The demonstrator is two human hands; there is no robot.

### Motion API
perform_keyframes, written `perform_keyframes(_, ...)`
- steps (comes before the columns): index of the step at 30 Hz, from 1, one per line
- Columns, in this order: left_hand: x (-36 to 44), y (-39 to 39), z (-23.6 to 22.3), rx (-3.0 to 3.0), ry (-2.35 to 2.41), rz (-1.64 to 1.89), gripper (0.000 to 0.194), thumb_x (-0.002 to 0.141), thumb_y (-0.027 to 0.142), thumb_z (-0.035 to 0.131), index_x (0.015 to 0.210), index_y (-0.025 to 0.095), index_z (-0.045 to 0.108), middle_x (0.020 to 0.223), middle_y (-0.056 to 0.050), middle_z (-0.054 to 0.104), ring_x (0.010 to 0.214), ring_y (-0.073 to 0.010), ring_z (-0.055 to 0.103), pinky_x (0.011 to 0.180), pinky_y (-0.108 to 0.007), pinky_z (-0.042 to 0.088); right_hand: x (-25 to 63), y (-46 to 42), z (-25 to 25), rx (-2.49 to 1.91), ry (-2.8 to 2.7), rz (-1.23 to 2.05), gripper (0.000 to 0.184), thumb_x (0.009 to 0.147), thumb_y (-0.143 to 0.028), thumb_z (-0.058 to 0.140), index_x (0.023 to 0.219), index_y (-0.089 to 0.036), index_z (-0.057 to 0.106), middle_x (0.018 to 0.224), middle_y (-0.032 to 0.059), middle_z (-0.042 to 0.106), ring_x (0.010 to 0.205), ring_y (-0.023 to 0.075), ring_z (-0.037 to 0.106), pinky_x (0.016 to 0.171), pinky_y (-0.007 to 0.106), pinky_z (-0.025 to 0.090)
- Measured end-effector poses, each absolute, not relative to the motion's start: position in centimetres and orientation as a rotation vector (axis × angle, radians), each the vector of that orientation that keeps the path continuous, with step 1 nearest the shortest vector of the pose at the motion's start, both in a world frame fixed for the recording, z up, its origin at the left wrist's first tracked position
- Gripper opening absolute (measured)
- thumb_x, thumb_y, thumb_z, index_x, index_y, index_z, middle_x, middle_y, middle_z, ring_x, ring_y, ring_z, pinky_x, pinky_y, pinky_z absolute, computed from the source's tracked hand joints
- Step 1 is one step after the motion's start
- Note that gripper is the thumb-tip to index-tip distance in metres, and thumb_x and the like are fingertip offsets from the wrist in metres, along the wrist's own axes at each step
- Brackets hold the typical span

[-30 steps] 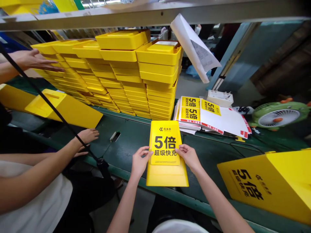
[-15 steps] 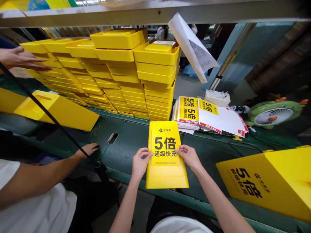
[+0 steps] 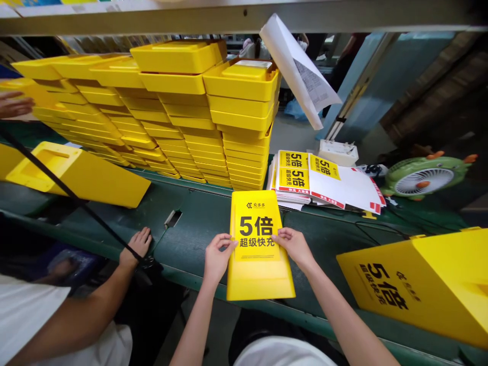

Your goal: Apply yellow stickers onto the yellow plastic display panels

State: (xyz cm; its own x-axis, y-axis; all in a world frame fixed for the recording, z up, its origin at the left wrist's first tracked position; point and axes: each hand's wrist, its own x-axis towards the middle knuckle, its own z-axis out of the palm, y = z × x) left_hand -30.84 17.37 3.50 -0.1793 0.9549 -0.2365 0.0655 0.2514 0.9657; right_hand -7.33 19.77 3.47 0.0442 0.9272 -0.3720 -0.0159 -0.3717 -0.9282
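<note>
A yellow sticker (image 3: 254,226) with black lettering lies over the upper face of a yellow plastic housing (image 3: 261,282), which rests in front of me at the bench's near edge. My left hand (image 3: 219,255) pinches the sticker's left edge between thumb and fingertips. On the opposite side, my right hand (image 3: 295,246) is closed at the sticker's right edge in the same way. Whether the sticker's whole back touches the housing cannot be seen. Right of my arm, another yellow housing (image 3: 427,290) lies on its side with the same lettering on it.
Behind stand tall stacks of yellow shells (image 3: 244,122). Sticker sheets (image 3: 293,173) and a green fan (image 3: 423,178) sit at back right. To the left are another yellow housing (image 3: 102,175), a black strap (image 3: 76,195) and a co-worker's hand (image 3: 139,244) on the green bench (image 3: 194,223).
My hands keep nearly the same hold on the sticker. The view has shifted slightly. At far left, a co-worker's raised hand has moved further left, toward the edge of view.
</note>
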Motion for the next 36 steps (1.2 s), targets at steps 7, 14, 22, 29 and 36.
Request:
perform_keyframes(7,-30.9,17.4,3.2,1.007,1.509,1.110,0.032,0.067,0.037,0.072,0.086,0.018,0.054,0.073,-0.003,0.067,0.073,-0.0154,0.061,0.063,-0.022,0.050,-7.4,19.9,3.4,-1.517,-0.995,1.410,0.035,0.053,-0.041,0.078,0.071,-0.016,0.060,0.069,0.0009,0.062,0.065,0.0151,0.060,0.066,0.028,0.050)
perform_keyframes(14,-30.9,17.4,3.1,1.026,1.515,1.120,0.031,0.067,0.037,0.071,0.085,0.018,0.054,0.073,-0.003,0.066,0.072,-0.0151,0.061,0.064,-0.022,0.049,-7.6,19.9,3.6,-1.541,-1.021,1.390,0.036,0.055,-0.043,0.076,0.073,-0.016,0.061,0.073,0.0025,0.062,0.068,0.0155,0.059,0.067,0.029,0.050)
perform_keyframes(22,-31.0,17.3,3.1,1.048,1.527,1.107,0.031,0.068,0.038,0.070,0.085,0.019,0.054,0.073,-0.003,0.066,0.073,-0.0157,0.061,0.065,-0.024,0.049,-7.4,19.8,3.3,-1.572,-1.061,1.357,0.035,0.057,-0.044,0.074,0.074,-0.016,0.061,0.075,0.0039,0.063,0.069,0.0159,0.059,0.066,0.028,0.049)
perform_keyframes(29,-30.9,17.3,3.1,1.113,1.560,1.083,0.029,0.070,0.040,0.068,0.084,0.019,0.054,0.072,-0.003,0.066,0.073,-0.0164,0.061,0.065,-0.025,0.050,-7.5,19.7,3.3,-1.609,-1.122,1.315,0.036,0.060,-0.046,0.071,0.076,-0.015,0.061,0.077,0.0057,0.066,0.069,0.0177,0.061,0.063,0.028,0.048)
perform_keyframes(36,-31.2,16.6,4.3,1.274,1.729,1.023,0.025,0.071,0.042,0.065,0.082,0.021,0.063,0.084,-0.005,0.064,0.080,-0.0205,0.060,0.075,-0.033,0.049,-7.8,17.1,6.4,-1.736,-1.295,1.139,0.045,0.087,-0.052,0.036,0.121,-0.025,0.048,0.099,0.0055,0.068,0.089,0.0229,0.062,0.078,0.036,0.045)
